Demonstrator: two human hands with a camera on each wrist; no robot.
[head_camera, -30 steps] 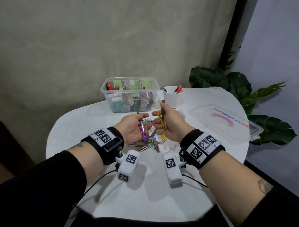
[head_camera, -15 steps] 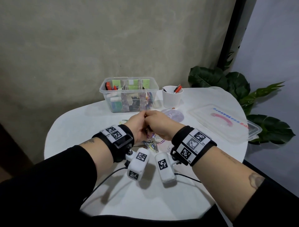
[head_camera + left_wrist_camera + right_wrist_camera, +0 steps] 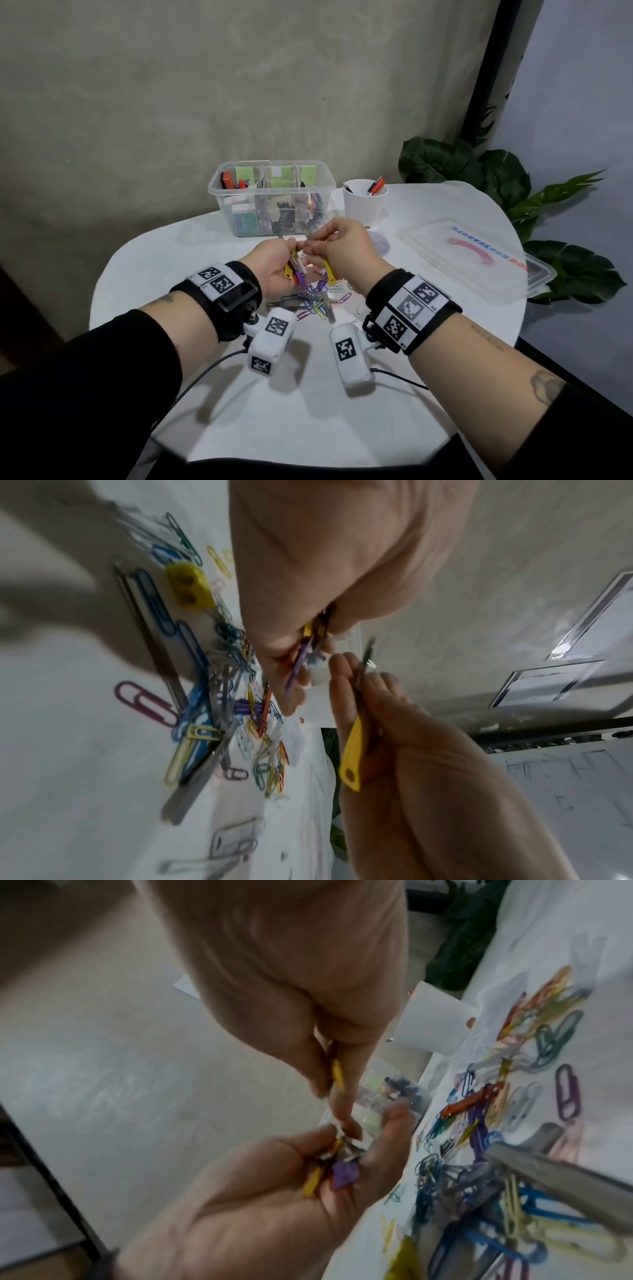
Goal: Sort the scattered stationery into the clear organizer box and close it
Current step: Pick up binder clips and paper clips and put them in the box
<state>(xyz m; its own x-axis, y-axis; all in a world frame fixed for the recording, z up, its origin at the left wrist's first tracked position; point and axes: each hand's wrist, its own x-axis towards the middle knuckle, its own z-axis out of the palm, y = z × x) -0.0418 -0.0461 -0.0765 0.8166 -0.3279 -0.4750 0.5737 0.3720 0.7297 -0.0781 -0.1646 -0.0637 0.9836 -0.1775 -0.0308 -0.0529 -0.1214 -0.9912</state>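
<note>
My left hand (image 3: 279,260) grips a small bundle of flat tools with yellow, purple (image 3: 300,277) and orange handles; the purple handle (image 3: 344,1173) pokes from the palm. My right hand (image 3: 337,251) pinches a yellow-handled tool (image 3: 352,750) with a thin metal tip, and its fingertips touch the bundle in my left hand (image 3: 257,1204). Both hands hover over a heap of coloured paper clips (image 3: 318,303). The clear organizer box (image 3: 219,195) stands open behind them, partly filled. Its lid (image 3: 472,260) lies to the right.
A white cup (image 3: 364,205) with pens stands right of the box. A yellow sharpener (image 3: 187,585) and grey metal strips lie among the paper clips (image 3: 222,696). Green plant leaves (image 3: 496,178) reach past the round white table's (image 3: 205,394) far right edge.
A second ago my hands were apart, each holding tools. They have come together over the clip heap, and my right fingertips now meet the bundle in my left hand.
</note>
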